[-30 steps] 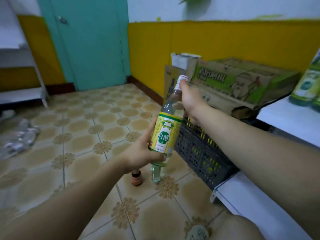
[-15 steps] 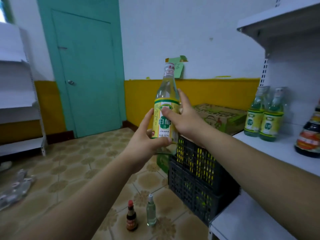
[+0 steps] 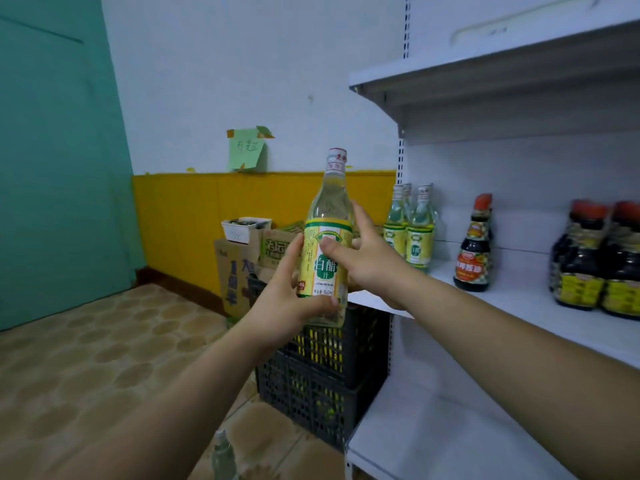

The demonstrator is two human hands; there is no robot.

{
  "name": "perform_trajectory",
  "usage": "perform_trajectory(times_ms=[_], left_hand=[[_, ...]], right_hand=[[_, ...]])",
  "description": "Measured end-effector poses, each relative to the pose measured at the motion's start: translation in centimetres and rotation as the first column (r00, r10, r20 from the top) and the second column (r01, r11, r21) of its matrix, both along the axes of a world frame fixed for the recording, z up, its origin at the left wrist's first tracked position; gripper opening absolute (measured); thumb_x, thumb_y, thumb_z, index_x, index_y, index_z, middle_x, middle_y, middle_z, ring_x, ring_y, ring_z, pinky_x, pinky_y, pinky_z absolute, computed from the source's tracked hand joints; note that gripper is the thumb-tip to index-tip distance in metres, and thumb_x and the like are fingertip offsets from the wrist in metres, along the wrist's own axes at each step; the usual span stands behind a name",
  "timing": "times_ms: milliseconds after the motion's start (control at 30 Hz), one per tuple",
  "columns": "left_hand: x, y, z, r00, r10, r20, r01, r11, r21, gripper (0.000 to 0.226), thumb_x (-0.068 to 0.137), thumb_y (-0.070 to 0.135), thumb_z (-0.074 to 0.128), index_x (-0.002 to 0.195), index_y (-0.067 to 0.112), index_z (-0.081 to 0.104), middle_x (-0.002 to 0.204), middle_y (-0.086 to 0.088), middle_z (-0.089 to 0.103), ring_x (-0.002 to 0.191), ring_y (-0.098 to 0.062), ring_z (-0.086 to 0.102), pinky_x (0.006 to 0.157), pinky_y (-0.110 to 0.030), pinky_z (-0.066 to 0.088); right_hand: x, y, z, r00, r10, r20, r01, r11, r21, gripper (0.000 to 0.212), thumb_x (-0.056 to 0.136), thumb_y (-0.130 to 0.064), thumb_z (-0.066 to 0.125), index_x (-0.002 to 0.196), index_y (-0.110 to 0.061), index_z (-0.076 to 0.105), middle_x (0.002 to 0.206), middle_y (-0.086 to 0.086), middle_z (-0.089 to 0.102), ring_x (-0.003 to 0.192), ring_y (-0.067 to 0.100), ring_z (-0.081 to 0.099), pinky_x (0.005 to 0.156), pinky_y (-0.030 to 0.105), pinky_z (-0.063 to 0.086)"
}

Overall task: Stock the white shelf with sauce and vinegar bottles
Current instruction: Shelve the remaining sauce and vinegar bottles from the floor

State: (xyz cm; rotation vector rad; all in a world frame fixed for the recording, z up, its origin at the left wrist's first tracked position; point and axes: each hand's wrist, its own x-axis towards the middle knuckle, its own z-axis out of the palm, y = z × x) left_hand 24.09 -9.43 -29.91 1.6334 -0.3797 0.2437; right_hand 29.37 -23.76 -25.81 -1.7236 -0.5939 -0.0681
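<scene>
Beside the white shelf [image 3: 519, 292], your left hand [image 3: 287, 303] and right hand [image 3: 370, 261] gripped one vinegar bottle [image 3: 327, 209], three shelved bottles [image 3: 419, 237] behind, two crates [image 3: 329, 375] below.

One clear glass vinegar bottle with a yellow-green label [image 3: 325, 258] sits in two hands, the left hand [image 3: 280, 306] and the right hand [image 3: 370, 261]. At least three matching vinegar bottles [image 3: 419, 237] stand on the one white metal shelf [image 3: 519, 299]. One red-capped dark sauce bottle [image 3: 472, 251] stands alone, and a cluster of sauce bottles [image 3: 585, 268] holds at least three more. There are two stacked black plastic crates [image 3: 322, 393] and one small clear floor bottle [image 3: 221, 455].
</scene>
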Motion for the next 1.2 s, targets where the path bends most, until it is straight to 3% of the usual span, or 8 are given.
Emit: perform_trajectory(times_ms=[133, 300, 433, 567, 733, 867, 933, 1200], left_hand=[[3.1, -2.6, -0.2, 0.994, -0.108, 0.008, 0.108, 0.994, 0.034, 0.103, 0.078, -0.013, 0.065, 0.148, 0.040, 0.010, 0.119, -0.001, 0.060, 0.092, -0.015, 0.069, 0.076, -0.032, 0.058], [8.2, -5.7, -1.3, 0.968, -0.250, 0.029, 0.246, 0.964, 0.096, 0.104, 0.079, -0.013, 0.066, 0.148, 0.039, 0.008, 0.122, 0.006, 0.058, 0.095, -0.004, 0.066, 0.078, -0.024, 0.054], [12.7, -7.4, -2.7, 0.959, -0.285, 0.015, 0.278, 0.946, 0.168, 0.101, 0.081, -0.001, 0.070, 0.145, 0.048, 0.010, 0.122, 0.009, 0.056, 0.101, -0.004, 0.063, 0.081, -0.024, 0.053], [17.4, -7.5, -3.8, 0.970, -0.232, -0.071, 0.242, 0.911, 0.333, 0.082, 0.088, 0.028, 0.066, 0.144, 0.050, 0.010, 0.144, 0.001, 0.040, 0.130, -0.012, 0.042, 0.101, -0.033, 0.040], [23.8, -6.5, -6.1, 0.990, -0.022, -0.143, 0.115, 0.719, 0.686, 0.080, 0.089, 0.053, 0.055, 0.152, 0.030, 0.012, 0.159, -0.001, 0.015, 0.145, -0.023, 0.018, 0.113, -0.039, 0.026], [27.5, -6.2, -7.9, 0.998, 0.046, -0.038, 0.014, 0.447, 0.894, 0.083, 0.087, 0.065, 0.046, 0.153, 0.027, 0.012, 0.160, -0.002, 0.009, 0.147, -0.024, 0.007, 0.118, -0.045, 0.016], [29.0, -6.5, -8.8, 0.999, 0.049, -0.006, -0.013, 0.366, 0.931, 0.082, 0.087, 0.070, 0.036, 0.152, 0.027, 0.012, 0.161, -0.001, 0.009, 0.147, -0.023, 0.003, 0.118, -0.049, 0.013], [31.6, -7.3, -11.2, 0.997, 0.045, 0.055, -0.067, 0.337, 0.939, 0.077, 0.091, 0.067, 0.027, 0.152, 0.023, 0.011, 0.161, -0.004, 0.005, 0.148, -0.022, -0.002, 0.119, -0.044, 0.011]], right_hand=[[1.1, -3.3, -0.1, 0.994, -0.107, -0.037, 0.108, 0.994, 0.009, 0.088, 0.091, -0.021, 0.067, 0.149, -0.049, 0.006, 0.112, 0.001, 0.068, 0.083, 0.018, 0.073, 0.060, 0.041, 0.060], [3.9, -6.9, -0.8, 0.966, -0.255, -0.053, 0.256, 0.967, 0.016, 0.092, 0.088, -0.013, 0.069, 0.148, -0.047, 0.009, 0.121, 0.002, 0.065, 0.088, 0.019, 0.072, 0.060, 0.040, 0.059], [7.0, -8.9, -2.0, 0.931, -0.364, -0.042, 0.365, 0.931, 0.026, 0.098, 0.085, -0.014, 0.072, 0.149, -0.048, 0.006, 0.129, -0.002, 0.062, 0.099, 0.020, 0.069, 0.080, 0.052, 0.058], [10.2, -10.2, -3.2, 0.878, -0.478, -0.010, 0.478, 0.878, -0.004, 0.098, 0.084, -0.014, 0.073, 0.149, -0.047, 0.007, 0.133, -0.005, 0.058, 0.111, 0.019, 0.063, 0.095, 0.052, 0.051], [13.9, -11.1, -4.3, 0.839, -0.544, 0.013, 0.544, 0.839, 0.016, 0.084, 0.087, -0.008, 0.070, 0.149, -0.037, 0.022, 0.108, -0.020, 0.054, 0.104, 0.008, 0.053, 0.098, 0.042, 0.048], [17.0, -10.8, -5.6, 0.831, -0.557, 0.000, 0.557, 0.830, 0.028, 0.082, 0.087, -0.008, 0.069, 0.148, -0.037, 0.023, 0.117, -0.016, 0.056, 0.105, 0.008, 0.055, 0.097, 0.044, 0.050], [18.6, -10.6, -6.5, 0.824, -0.566, 0.007, 0.566, 0.824, 0.015, 0.079, 0.087, -0.009, 0.070, 0.147, -0.037, 0.026, 0.123, -0.013, 0.059, 0.107, 0.011, 0.058, 0.096, 0.047, 0.051], [23.7, -10.1, -8.2, 0.820, -0.572, 0.022, 0.573, 0.819, -0.032, 0.086, 0.088, -0.015, 0.069, 0.151, -0.038, 0.015, 0.139, -0.006, 0.053, 0.122, 0.018, 0.055, 0.101, 0.042, 0.047]])
